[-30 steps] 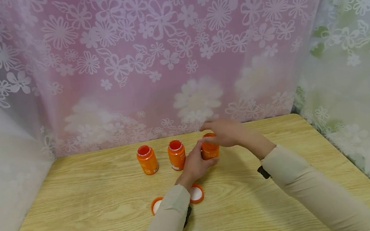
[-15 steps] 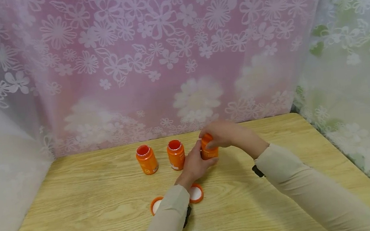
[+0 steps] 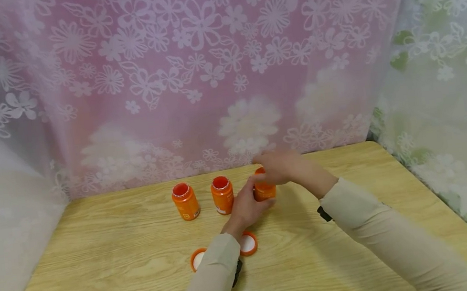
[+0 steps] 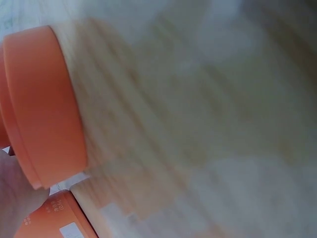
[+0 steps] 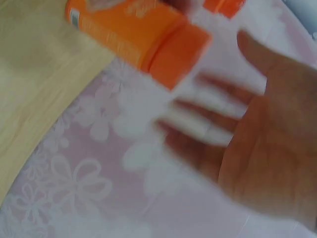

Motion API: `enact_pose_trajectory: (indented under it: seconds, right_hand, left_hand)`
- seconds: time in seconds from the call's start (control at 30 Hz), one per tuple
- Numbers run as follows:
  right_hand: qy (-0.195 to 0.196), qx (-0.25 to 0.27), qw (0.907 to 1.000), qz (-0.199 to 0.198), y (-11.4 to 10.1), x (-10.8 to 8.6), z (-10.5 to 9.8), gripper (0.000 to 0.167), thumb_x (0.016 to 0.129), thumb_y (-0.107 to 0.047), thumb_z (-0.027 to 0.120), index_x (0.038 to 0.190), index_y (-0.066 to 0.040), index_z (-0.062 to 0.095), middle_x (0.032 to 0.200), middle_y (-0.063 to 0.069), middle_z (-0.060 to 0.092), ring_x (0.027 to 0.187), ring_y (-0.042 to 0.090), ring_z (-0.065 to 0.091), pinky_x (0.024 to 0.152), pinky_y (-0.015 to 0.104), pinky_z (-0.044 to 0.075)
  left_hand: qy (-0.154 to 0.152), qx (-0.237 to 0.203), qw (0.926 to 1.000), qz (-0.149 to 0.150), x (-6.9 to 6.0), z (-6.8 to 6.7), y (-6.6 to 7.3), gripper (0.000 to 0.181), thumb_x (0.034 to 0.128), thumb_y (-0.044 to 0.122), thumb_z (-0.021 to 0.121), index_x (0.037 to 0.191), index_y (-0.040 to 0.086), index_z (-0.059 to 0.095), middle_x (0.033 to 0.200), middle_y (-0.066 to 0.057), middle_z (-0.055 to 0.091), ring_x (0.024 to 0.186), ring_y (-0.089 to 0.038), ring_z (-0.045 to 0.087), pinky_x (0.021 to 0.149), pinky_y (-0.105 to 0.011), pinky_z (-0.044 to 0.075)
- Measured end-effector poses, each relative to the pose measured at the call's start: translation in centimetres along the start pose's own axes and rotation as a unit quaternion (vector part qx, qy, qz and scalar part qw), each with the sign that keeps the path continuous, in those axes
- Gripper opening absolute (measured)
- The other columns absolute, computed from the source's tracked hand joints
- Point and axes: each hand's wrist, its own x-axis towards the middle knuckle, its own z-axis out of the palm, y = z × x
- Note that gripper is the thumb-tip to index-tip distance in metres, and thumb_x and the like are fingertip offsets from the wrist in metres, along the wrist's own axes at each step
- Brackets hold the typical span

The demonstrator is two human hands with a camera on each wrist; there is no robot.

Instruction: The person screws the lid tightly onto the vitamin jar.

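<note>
My left hand (image 3: pixel 247 208) grips the rightmost orange bottle (image 3: pixel 264 191) around its side, keeping it upright on the table. A cap (image 5: pixel 181 54) sits on that bottle in the right wrist view. Over the top hovers my right hand (image 3: pixel 282 167), blurred; the right wrist view has its fingers spread and apart from the cap. Two more orange bottles, a left one (image 3: pixel 185 203) and a middle one (image 3: pixel 223 198), stand uncapped with red insides showing. Near my left wrist, two orange caps with white linings, one left (image 3: pixel 193 259) and one right (image 3: pixel 247 243), lie upturned.
The wooden table (image 3: pixel 112 260) runs back to a pink flowered curtain (image 3: pixel 196 121). Pale patterned curtains hang on both sides, including a green-and-white one (image 3: pixel 444 92) at right. My left forearm passes over the table beside the caps.
My right hand closed around the cap of the held bottle half a second ago, then came off it with fingers spread. My left hand and the other bottles stayed put.
</note>
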Motion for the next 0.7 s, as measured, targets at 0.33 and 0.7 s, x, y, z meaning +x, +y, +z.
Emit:
enact_pose_trajectory:
  seconds: [0.33,0.7]
  right_hand:
    - [-0.04,0.05,0.9891,-0.133,1.2,0.3,-0.4,0.03,0.086,-0.008,0.07,0.116,-0.01,0.067,0.116,0.005,0.06,0.104,0.023,0.054,0.09,0.04,0.045]
    - [0.072,-0.024,0.9964,-0.04,-0.1,0.4,1.5,0.026,0.091,-0.033,0.066,0.086,-0.007,0.063,0.072,0.001,0.058,0.062,0.016,0.053,0.056,0.029,0.046]
  left_hand:
    - [-0.006,0.007,0.9999,-0.012,0.1,0.2,0.0,0.074,0.0846,0.034,0.074,0.145,0.016,0.034,0.13,-0.003,0.055,0.11,-0.02,0.056,0.099,-0.036,0.042]
    - [-0.002,-0.005,0.9999,-0.011,0.0,0.2,0.0,0.05,0.0848,0.03,0.074,0.125,0.021,0.046,0.127,-0.003,0.057,0.109,-0.02,0.057,0.098,-0.037,0.044]
